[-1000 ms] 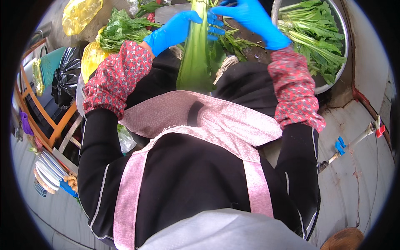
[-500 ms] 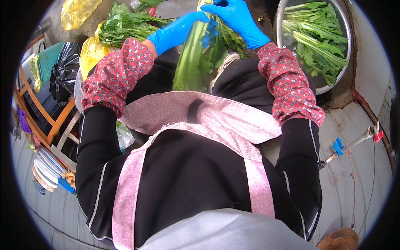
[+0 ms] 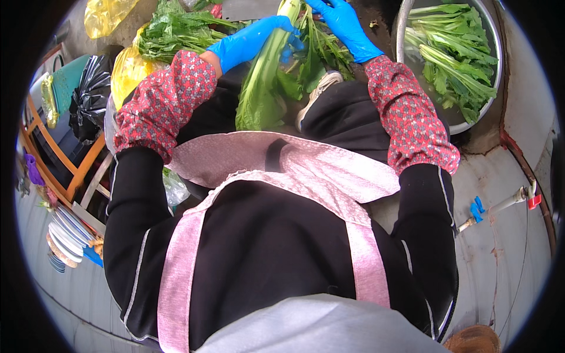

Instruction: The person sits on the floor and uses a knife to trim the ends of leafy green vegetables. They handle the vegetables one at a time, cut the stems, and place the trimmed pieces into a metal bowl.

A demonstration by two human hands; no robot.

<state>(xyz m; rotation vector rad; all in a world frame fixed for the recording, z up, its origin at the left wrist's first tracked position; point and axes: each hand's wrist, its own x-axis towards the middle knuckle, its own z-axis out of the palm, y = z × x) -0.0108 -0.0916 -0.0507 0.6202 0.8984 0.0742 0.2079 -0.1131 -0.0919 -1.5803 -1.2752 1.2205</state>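
My left hand (image 3: 250,44), in a blue glove, is wrapped round the thick pale stalk of a leafy green vegetable (image 3: 259,88). The stalk slants, its cut end at the top edge and its broad leaves hanging between my knees. Just right of it, my gloved right hand (image 3: 344,29) has its fingertips at the upper end of a loose-hanging leaf (image 3: 310,56); the picture's edge partly cuts these fingers off. They appear pinched on that leaf, apart from the main stalk. More leafy stalks lie below my right hand, beside my shoe (image 3: 321,94).
At the right stands a round metal basin (image 3: 499,65) of water with several leafy stalks (image 3: 453,59). A pile of greens (image 3: 176,32) lies on the left, next to a yellow plastic bag (image 3: 130,70). Further left are a black bag (image 3: 91,100) and a wooden chair frame (image 3: 85,170).
My right hand has moved up and right, away from the stalk's top. My left hand stays round the stalk, which has swung slightly left at its leafy end.
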